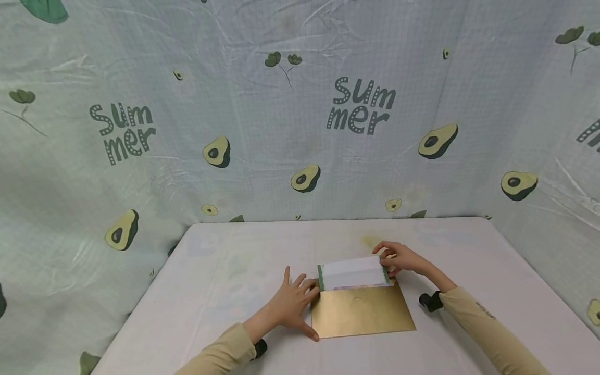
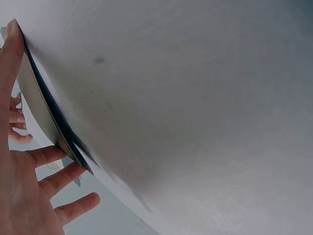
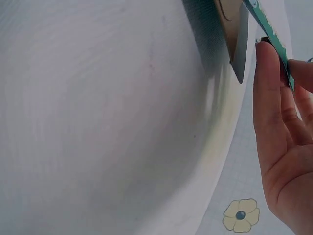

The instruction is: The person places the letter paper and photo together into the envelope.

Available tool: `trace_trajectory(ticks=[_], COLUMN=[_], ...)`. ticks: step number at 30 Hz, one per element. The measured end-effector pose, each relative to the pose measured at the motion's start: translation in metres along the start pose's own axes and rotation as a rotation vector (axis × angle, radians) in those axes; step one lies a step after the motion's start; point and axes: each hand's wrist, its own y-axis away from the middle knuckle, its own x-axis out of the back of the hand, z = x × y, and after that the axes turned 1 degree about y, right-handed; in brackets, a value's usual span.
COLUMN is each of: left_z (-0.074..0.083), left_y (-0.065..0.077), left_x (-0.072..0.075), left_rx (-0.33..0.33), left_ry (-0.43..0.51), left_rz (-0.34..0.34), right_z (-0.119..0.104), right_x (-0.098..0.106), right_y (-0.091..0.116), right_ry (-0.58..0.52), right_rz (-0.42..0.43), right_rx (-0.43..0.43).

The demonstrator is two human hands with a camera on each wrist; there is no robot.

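A gold envelope (image 1: 361, 311) lies on the table, and a white sheet of paper (image 1: 353, 272) with green-patterned side edges stands up out of its far side. My left hand (image 1: 292, 302) holds the envelope's left side, thumb at the near corner and fingers spread toward the far corner. The left wrist view shows the envelope (image 2: 41, 103) edge-on between thumb and fingers. My right hand (image 1: 398, 259) pinches the paper's right green edge. In the right wrist view that green edge (image 3: 269, 34) sits between thumb and fingers. The paper's lower part is hidden.
The white-covered table (image 1: 211, 291) reaches back to a hanging sheet (image 1: 262, 114) printed with avocados and lettering. Black wrist devices, such as the one at the right sleeve (image 1: 487, 323), sit by both cuffs.
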Motion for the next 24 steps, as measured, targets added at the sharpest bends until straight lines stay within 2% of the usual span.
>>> trace_trajectory(ticks=[7,15,24], left_z=[-0.002,-0.002,0.000], left_y=[0.000,0.000,0.001], left_x=[0.000,-0.003,-0.001], left_rx=[0.004,-0.001,0.004], left_ry=[0.009,0.012,-0.001], left_rz=[0.001,0.021,0.012], right_z=[-0.002,-0.002,-0.006], right_x=[0.005,0.001,-0.006], right_y=[0.006,0.009,0.012], right_ry=[0.048,0.088,0.167], right_rz=[-0.083,-0.102,-0.151], right_rx=[0.000,-0.013,0.045])
